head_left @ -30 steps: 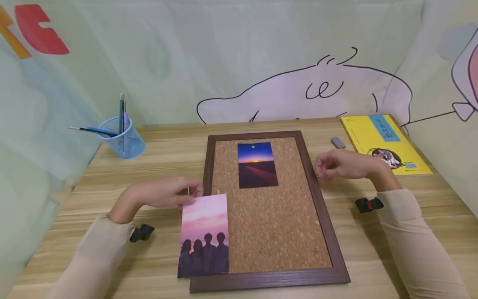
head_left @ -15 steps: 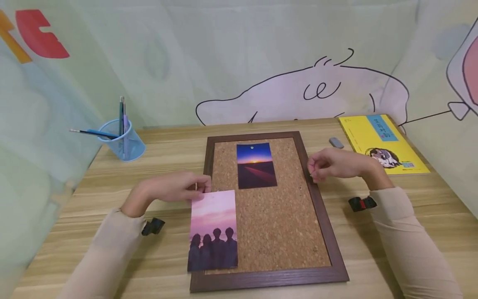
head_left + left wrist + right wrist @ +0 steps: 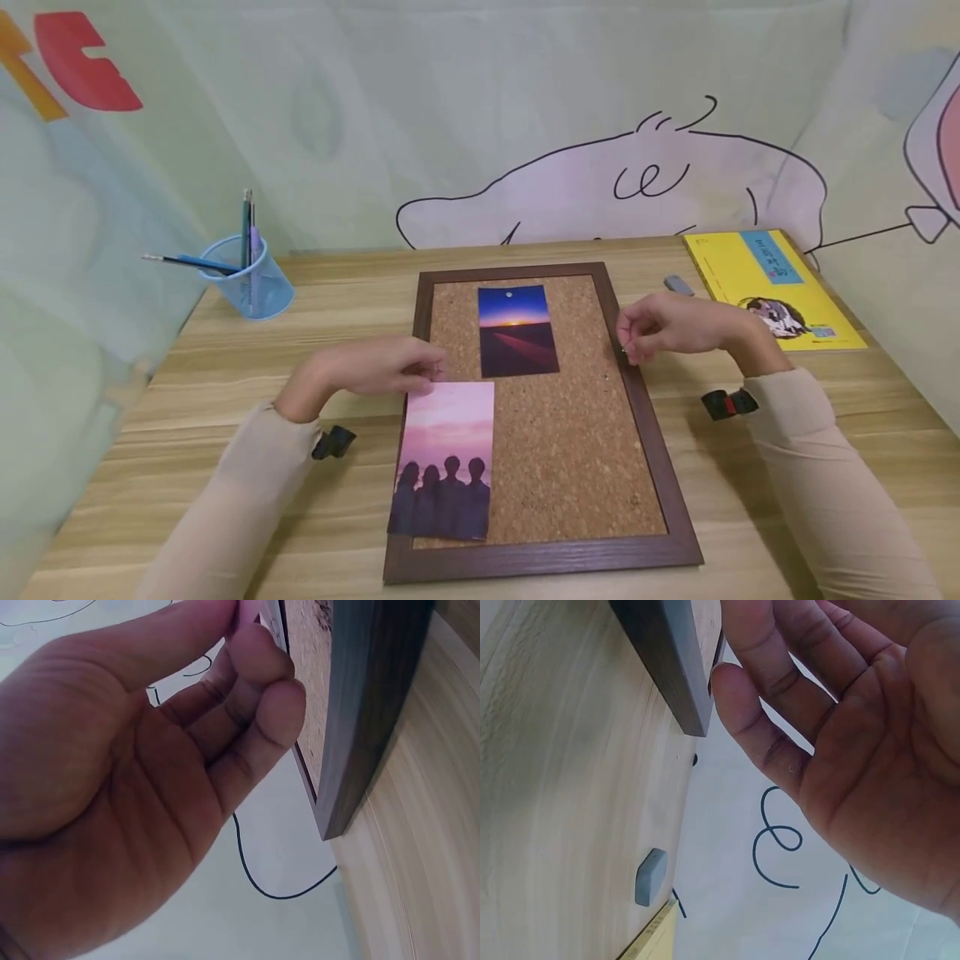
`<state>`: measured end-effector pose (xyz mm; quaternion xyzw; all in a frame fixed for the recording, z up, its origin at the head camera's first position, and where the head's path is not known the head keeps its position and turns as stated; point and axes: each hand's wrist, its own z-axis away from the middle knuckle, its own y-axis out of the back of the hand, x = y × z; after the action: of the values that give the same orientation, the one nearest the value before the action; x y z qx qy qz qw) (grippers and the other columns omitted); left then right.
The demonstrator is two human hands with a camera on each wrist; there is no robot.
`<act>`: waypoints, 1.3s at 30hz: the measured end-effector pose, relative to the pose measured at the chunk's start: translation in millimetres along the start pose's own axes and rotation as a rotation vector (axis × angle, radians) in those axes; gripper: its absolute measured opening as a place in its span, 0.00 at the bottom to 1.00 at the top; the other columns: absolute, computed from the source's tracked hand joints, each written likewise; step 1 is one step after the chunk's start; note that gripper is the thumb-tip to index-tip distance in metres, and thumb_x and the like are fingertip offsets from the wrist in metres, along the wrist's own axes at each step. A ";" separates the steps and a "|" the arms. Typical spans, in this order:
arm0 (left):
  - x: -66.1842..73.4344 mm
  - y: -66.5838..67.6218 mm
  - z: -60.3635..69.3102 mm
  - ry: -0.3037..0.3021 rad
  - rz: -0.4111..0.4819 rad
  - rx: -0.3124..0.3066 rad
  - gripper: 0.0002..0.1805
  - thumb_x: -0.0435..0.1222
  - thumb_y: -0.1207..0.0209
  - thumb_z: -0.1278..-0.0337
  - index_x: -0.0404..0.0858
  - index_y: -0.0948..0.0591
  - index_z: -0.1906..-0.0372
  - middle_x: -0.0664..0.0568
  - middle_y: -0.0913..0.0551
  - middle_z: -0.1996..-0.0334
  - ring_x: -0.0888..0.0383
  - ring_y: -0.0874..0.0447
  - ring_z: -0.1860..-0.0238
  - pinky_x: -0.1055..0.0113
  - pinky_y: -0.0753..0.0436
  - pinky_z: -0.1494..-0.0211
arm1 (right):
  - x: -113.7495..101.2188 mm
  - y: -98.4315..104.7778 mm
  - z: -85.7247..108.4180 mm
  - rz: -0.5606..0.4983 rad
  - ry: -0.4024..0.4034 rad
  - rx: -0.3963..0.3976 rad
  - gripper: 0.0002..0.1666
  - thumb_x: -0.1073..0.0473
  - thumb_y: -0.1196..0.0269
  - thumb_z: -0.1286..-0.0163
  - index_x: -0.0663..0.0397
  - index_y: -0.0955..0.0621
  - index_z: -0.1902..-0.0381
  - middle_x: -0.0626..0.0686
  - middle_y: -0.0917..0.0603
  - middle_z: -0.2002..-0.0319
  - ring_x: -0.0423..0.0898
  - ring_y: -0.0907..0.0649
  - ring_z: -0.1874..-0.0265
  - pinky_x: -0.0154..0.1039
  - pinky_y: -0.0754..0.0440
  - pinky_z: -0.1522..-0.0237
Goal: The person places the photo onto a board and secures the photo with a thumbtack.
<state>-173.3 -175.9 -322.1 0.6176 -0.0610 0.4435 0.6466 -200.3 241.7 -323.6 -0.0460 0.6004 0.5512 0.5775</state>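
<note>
My left hand (image 3: 375,365) pinches the top edge of a pink photo (image 3: 450,433) showing dark silhouettes of people. The photo hangs over the lower left of a cork board (image 3: 562,467) in a dark brown frame. Only a sliver of pink photo (image 3: 246,613) shows between thumb and finger in the left wrist view. Above the board's right frame edge, my right hand (image 3: 675,323) pinches a tiny shiny push pin (image 3: 624,351); its fingertips are cut off in the right wrist view. A sunset photo (image 3: 517,342) is fixed to the upper board by a pin (image 3: 509,294).
A light blue mesh pen cup (image 3: 258,292) with pencils stands at the back left. Behind my right hand lie a grey eraser (image 3: 678,285) and a yellow book (image 3: 750,283). A printed curtain (image 3: 337,150) hangs behind the wooden table (image 3: 187,467).
My left hand has carried the pink photo rightward and slightly up, further over the cork board. The right hand has shifted a little left, to the frame's edge.
</note>
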 end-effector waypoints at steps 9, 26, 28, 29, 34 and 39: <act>4.0 -1.2 -14.8 -0.066 -0.031 -0.009 0.05 0.29 0.44 0.30 0.41 0.24 0.63 0.56 0.24 0.76 0.64 0.25 0.76 0.67 0.24 0.70 | -7.9 -1.7 -8.7 0.032 0.028 -0.019 0.05 0.70 0.39 0.31 0.56 0.21 0.64 0.52 0.15 0.70 0.51 0.17 0.66 0.42 0.20 0.63; 16.3 -2.5 -44.2 -0.049 -0.012 -0.045 0.04 0.30 0.46 0.28 0.41 0.24 0.60 0.56 0.23 0.73 0.58 0.22 0.75 0.68 0.22 0.67 | -12.5 -10.8 -28.0 0.048 0.084 -0.076 0.05 0.70 0.40 0.30 0.56 0.22 0.65 0.52 0.17 0.72 0.46 0.19 0.72 0.41 0.19 0.66; 17.2 -2.7 -48.0 -0.049 -0.016 -0.045 0.03 0.30 0.46 0.28 0.40 0.23 0.59 0.56 0.23 0.72 0.60 0.22 0.75 0.68 0.21 0.67 | -13.5 -12.2 -30.0 0.044 0.086 -0.080 0.04 0.69 0.39 0.30 0.56 0.22 0.65 0.52 0.17 0.73 0.47 0.19 0.72 0.41 0.19 0.67; 17.3 -2.8 -49.6 -0.047 -0.019 -0.042 0.03 0.30 0.46 0.28 0.40 0.23 0.59 0.56 0.22 0.72 0.61 0.23 0.75 0.68 0.21 0.67 | -14.3 -12.9 -31.1 0.044 0.085 -0.079 0.04 0.69 0.39 0.30 0.56 0.22 0.65 0.52 0.17 0.73 0.47 0.19 0.72 0.41 0.18 0.66; 17.1 -4.2 -55.8 -0.040 -0.035 -0.018 0.04 0.30 0.45 0.28 0.40 0.20 0.57 0.56 0.21 0.72 0.63 0.23 0.75 0.68 0.21 0.67 | -19.5 -16.3 -36.0 0.044 0.100 -0.074 0.04 0.68 0.39 0.30 0.55 0.21 0.65 0.52 0.17 0.73 0.49 0.18 0.72 0.43 0.18 0.66; 18.7 -6.2 -59.6 -0.024 -0.010 -0.020 0.05 0.30 0.45 0.29 0.39 0.19 0.56 0.56 0.20 0.72 0.60 0.21 0.74 0.68 0.20 0.67 | -26.0 -19.3 -40.7 0.030 0.133 -0.079 0.05 0.68 0.40 0.29 0.54 0.21 0.64 0.52 0.16 0.71 0.50 0.18 0.70 0.42 0.19 0.66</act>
<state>-186.0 -114.7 -328.7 0.6167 -0.0699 0.4322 0.6543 -204.6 190.1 -327.2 -0.0961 0.6159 0.5787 0.5258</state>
